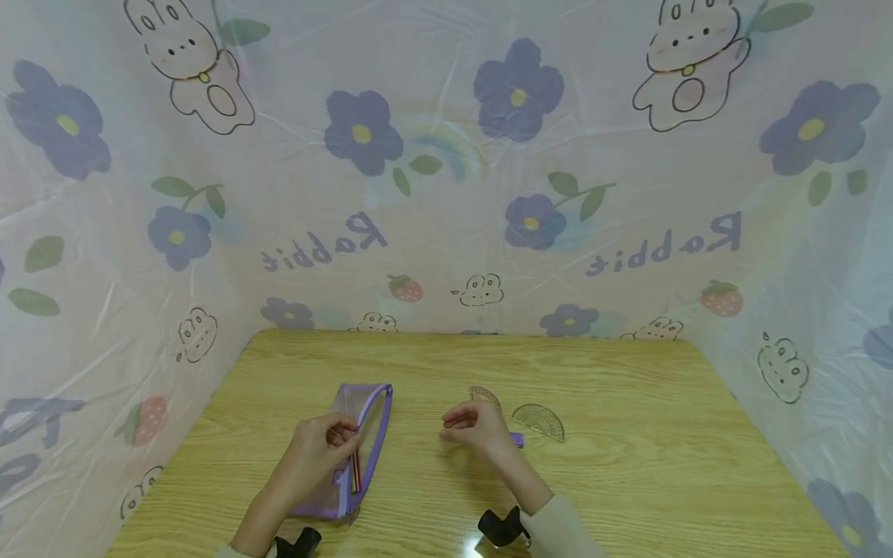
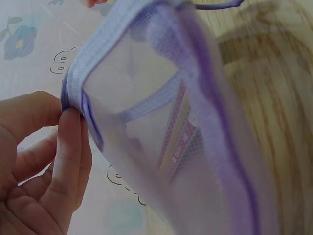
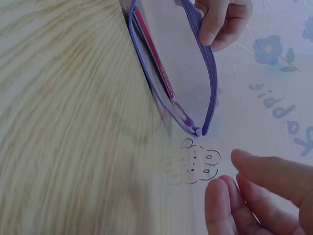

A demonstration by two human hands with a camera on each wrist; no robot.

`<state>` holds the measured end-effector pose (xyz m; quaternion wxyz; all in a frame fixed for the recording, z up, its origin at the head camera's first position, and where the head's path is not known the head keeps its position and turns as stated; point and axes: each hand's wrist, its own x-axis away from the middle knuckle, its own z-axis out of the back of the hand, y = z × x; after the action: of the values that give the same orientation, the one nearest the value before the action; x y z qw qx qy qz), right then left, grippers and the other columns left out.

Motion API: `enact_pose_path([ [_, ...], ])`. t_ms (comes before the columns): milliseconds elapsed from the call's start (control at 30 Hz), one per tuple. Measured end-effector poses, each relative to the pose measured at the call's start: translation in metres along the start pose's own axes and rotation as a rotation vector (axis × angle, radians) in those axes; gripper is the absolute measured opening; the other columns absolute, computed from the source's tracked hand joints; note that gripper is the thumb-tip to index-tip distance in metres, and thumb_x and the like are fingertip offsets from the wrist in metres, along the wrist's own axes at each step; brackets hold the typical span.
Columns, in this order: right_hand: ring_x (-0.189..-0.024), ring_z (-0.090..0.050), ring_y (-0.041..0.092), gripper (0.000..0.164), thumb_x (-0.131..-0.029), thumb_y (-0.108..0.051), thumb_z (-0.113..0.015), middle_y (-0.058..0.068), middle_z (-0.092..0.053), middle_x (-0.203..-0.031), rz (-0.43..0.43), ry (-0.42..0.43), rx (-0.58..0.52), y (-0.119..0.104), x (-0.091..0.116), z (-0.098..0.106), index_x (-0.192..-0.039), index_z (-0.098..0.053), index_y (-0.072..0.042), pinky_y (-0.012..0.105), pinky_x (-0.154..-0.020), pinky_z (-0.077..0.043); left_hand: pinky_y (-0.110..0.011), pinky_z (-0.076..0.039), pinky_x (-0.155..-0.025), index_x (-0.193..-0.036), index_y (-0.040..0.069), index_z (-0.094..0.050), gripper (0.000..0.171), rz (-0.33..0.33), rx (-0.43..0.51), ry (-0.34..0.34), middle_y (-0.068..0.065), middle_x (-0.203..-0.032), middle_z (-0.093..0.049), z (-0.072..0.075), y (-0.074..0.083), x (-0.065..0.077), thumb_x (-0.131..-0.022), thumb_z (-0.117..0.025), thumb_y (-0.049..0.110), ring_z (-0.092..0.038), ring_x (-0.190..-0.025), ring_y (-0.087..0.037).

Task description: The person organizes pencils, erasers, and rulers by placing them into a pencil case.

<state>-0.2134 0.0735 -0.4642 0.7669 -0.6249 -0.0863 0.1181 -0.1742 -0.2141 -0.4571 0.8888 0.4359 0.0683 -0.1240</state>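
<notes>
A see-through mesh pencil pouch with purple trim is held with its zipped mouth gaping. My left hand pinches one edge of that mouth between thumb and fingers. Pencils lie inside, and a red one shows through the mouth in the right wrist view. To the right of the pouch, my right hand hovers over the table with loosely bent fingers and nothing in them. Just beyond it lies a clear protractor, partly covered by the hand. A small purple item peeks out behind the right hand; its kind is hidden.
Another clear protractor lies flat to the right of the right hand. The wood-grain table is enclosed at the back and sides by a printed curtain. Black wrist mounts sit at both wrists.
</notes>
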Motion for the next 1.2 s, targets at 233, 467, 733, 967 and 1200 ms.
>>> enact_pose_path([
  [233,-0.081,-0.069,0.023,0.025,-0.082,0.002,-0.079,0.017,-0.071,-0.094,0.03,-0.004,0.022,0.004,0.0,0.01,-0.103,-0.069,0.013,0.026,-0.072,-0.058,-0.02,-0.057,-0.063,-0.093,-0.003,-0.07,0.007,0.008,0.013,-0.006,0.001,-0.079,-0.065,0.0,0.0,0.0,-0.087,-0.073,-0.004,-0.063,-0.07,-0.008],
  [467,-0.087,-0.069,0.031,0.027,-0.084,0.002,-0.077,0.024,-0.069,-0.1,0.079,-0.034,-0.006,0.005,0.004,0.022,-0.106,-0.066,0.015,0.028,-0.074,-0.059,-0.02,-0.057,-0.063,-0.094,-0.003,-0.07,0.007,-0.002,0.007,-0.014,0.001,-0.079,-0.064,0.0,-0.002,-0.001,-0.087,-0.073,-0.003,-0.063,-0.07,-0.008],
  [733,-0.091,-0.068,0.03,0.032,-0.084,0.002,-0.078,0.029,-0.067,-0.106,0.07,-0.031,-0.042,0.007,0.008,0.035,-0.11,-0.065,0.015,0.028,-0.078,-0.058,-0.021,-0.057,-0.064,-0.095,-0.003,-0.07,0.008,-0.023,-0.003,-0.017,0.001,-0.08,-0.065,-0.002,-0.001,-0.001,-0.087,-0.073,-0.003,-0.063,-0.07,-0.008],
  [967,-0.094,-0.068,0.034,0.038,-0.082,0.003,-0.079,0.031,-0.065,-0.108,0.079,-0.031,-0.064,0.011,0.011,0.05,-0.114,-0.063,0.016,0.028,-0.079,-0.059,-0.021,-0.056,-0.064,-0.096,-0.002,-0.071,0.008,-0.011,-0.006,-0.019,0.002,-0.08,-0.064,-0.003,0.0,-0.001,-0.088,-0.073,-0.001,-0.062,-0.071,-0.008],
  [1200,-0.092,-0.068,0.034,0.034,-0.082,0.007,-0.077,0.032,-0.066,-0.105,0.073,0.008,-0.045,0.019,0.014,0.062,-0.111,-0.063,0.018,0.026,-0.078,-0.059,-0.021,-0.056,-0.064,-0.096,-0.002,-0.071,0.008,0.01,0.005,-0.026,0.002,-0.08,-0.064,-0.002,0.004,-0.001,-0.089,-0.073,0.0,-0.062,-0.072,-0.009],
])
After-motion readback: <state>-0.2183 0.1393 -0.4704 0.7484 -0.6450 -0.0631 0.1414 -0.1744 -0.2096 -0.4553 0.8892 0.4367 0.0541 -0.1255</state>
